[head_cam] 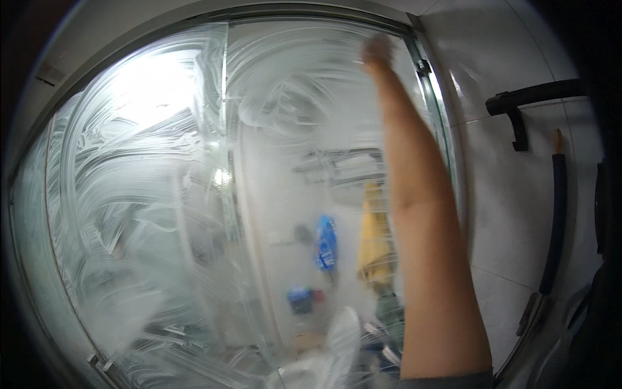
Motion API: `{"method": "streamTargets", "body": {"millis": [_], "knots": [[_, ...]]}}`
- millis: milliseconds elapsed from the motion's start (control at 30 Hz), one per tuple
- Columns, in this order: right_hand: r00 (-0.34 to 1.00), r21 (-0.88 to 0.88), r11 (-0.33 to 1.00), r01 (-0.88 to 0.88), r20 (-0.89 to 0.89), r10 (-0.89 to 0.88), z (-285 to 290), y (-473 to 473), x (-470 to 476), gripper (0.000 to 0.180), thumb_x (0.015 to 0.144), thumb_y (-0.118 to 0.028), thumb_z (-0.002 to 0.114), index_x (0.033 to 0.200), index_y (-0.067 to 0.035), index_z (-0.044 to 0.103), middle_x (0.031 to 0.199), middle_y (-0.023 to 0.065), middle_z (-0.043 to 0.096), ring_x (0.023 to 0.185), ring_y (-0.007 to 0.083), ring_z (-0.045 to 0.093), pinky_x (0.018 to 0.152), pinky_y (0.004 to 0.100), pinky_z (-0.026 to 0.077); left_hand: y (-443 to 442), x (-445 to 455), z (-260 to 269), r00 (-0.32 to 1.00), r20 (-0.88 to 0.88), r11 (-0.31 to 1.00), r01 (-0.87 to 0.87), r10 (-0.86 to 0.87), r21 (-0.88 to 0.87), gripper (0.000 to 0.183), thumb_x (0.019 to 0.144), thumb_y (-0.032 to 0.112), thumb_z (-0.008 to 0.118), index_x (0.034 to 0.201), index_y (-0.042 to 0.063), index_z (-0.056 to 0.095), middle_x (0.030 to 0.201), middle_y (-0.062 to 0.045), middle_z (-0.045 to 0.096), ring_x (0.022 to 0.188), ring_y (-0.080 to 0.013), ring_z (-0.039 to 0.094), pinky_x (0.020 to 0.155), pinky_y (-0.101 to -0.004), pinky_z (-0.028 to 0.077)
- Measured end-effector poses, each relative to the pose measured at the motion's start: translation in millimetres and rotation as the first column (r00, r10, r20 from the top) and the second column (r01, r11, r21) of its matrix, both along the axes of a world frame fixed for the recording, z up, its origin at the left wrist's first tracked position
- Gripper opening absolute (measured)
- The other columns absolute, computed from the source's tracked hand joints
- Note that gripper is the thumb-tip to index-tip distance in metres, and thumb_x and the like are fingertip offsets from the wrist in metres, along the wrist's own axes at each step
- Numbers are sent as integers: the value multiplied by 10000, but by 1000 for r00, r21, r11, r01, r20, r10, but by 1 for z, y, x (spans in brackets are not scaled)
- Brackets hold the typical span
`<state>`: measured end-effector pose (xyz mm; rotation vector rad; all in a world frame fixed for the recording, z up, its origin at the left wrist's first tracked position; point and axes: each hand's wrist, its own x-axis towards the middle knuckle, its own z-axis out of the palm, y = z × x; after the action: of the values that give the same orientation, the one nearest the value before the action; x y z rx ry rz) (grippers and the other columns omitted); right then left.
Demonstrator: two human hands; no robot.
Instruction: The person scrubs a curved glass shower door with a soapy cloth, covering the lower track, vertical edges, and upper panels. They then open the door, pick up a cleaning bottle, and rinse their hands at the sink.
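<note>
A sliding glass shower door (291, 136), streaked all over with whitish film, fills most of the view. My right hand (377, 51) is raised to the upper right part of the glass, close to the metal top rail, with the bare arm stretched up from the lower right. The hand is blurred, and whether it holds anything cannot be told. To the left stands a second glass panel (136, 194) with thick curved white swirls and a bright light glare near its top. My left hand is out of view.
A dark wall bar (539, 92) and a long dark-sleeved handle (555, 223) are at the tiled wall on the right. Seen hazily through the glass are a blue packet (326, 243), a yellow cloth (375, 233) and a white toilet (340, 350). Metal framing (311, 9) edges the door.
</note>
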<state>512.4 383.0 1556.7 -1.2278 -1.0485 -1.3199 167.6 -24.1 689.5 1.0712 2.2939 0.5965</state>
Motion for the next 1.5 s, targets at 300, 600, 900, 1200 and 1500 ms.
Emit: {"method": "streamTargets", "body": {"millis": [300,600,900,1200,1500], "knots": [[863,-88,925,-370,337,377,4,-27,-73,443,848,-233,473,1245,-51,396,1316,154,363,1243,266,307,1050,326,222,10,13,1,1000,-2,1000,16,-16,0,337,812,300,497,1025,46,553,992,-193,556,931,-332,525,790,-412,414],[972,231,945,233,-42,-229,-128,21,87,347,881,-207,335,1072,-20,557,1191,168,456,1128,308,390,987,366,268,-6,-5,-24,999,-4,998,48,-48,35,331,809,296,501,1013,41,558,979,-195,559,919,-334,529,782,-413,417],[974,104,990,-96,-193,115,-254,5,69,454,895,-245,340,1206,81,392,1285,207,374,1220,300,319,1035,353,231,-35,-38,-40,996,0,994,94,-94,48,326,807,293,505,1001,37,562,967,-197,562,907,-335,533,773,-414,420],[952,168,981,-96,-272,140,-371,35,68,485,830,-164,452,1212,117,351,1284,260,351,1217,327,327,1036,332,242,-64,-60,-41,993,16,992,116,-117,52,321,804,289,509,989,32,567,954,-199,566,895,-337,537,764,-415,423],[720,-73,963,-260,-679,143,-487,18,48,502,848,-210,455,1205,127,349,1266,256,371,1178,329,359,1013,361,259,-81,-76,-36,991,17,989,135,-136,55,317,802,285,513,977,28,571,942,-201,569,883,-339,541,755,-417,426]]}}
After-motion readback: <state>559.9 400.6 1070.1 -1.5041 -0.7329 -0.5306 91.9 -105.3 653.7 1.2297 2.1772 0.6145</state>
